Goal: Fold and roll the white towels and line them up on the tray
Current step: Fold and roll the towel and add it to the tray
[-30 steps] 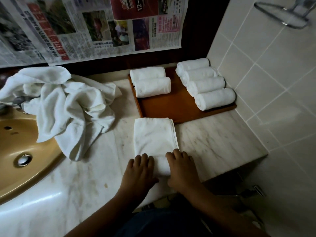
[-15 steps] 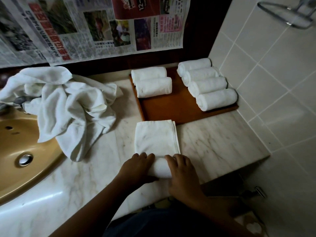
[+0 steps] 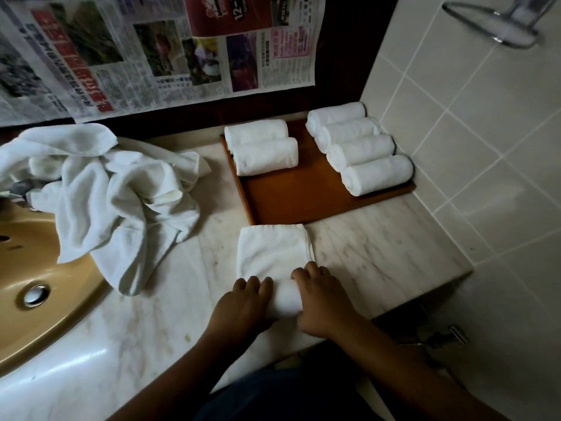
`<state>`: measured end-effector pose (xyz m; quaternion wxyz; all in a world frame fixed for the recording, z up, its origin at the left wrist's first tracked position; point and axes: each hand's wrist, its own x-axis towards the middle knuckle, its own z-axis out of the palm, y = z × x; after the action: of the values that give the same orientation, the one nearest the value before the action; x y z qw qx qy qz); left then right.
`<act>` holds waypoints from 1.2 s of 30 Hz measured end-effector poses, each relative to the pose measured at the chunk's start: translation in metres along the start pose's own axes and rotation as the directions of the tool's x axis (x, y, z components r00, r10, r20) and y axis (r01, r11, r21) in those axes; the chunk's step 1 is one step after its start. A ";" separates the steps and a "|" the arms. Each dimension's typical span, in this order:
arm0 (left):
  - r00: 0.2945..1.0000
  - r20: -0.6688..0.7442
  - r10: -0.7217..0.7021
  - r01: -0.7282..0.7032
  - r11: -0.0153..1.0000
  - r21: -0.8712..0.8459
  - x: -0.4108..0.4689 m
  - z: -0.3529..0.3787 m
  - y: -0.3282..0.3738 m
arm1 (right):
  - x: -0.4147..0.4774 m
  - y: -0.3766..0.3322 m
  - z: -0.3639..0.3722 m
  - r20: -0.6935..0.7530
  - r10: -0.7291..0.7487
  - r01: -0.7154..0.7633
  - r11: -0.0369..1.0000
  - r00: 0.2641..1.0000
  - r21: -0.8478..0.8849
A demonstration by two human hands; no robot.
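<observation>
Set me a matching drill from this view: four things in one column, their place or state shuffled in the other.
1. half-rolled towel
2. towel pile
3. tray
4. sink

A. crumpled, draped over the sink's rim
B. carries six rolls in two rows
C. on the counter, gripped by the left hand and right hand
D. tan, at the far left

Pairs: 1-C, 2-A, 3-B, 4-D
</observation>
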<state>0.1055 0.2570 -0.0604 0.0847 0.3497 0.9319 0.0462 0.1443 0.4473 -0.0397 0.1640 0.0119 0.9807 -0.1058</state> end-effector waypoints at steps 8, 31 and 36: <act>0.958 0.285 -0.022 0.078 0.979 -0.188 0.023 -0.031 -0.019 | -0.018 -0.007 0.034 -0.251 0.028 -0.030 1.000 0.968 -0.005; 0.990 -0.052 -0.130 0.131 0.991 0.004 -0.011 0.000 0.006 | -0.003 0.002 0.003 -0.059 -0.020 0.017 0.999 0.998 -0.044; 0.973 -0.230 0.007 0.008 0.998 0.064 -0.020 0.023 -0.005 | 0.010 0.005 -0.011 0.079 -0.056 0.059 0.998 0.995 -0.029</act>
<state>0.1215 0.2401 -0.0810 -0.0350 0.3443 0.9365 0.0563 0.1315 0.4543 -0.0341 0.1995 -0.0231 0.9749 -0.0957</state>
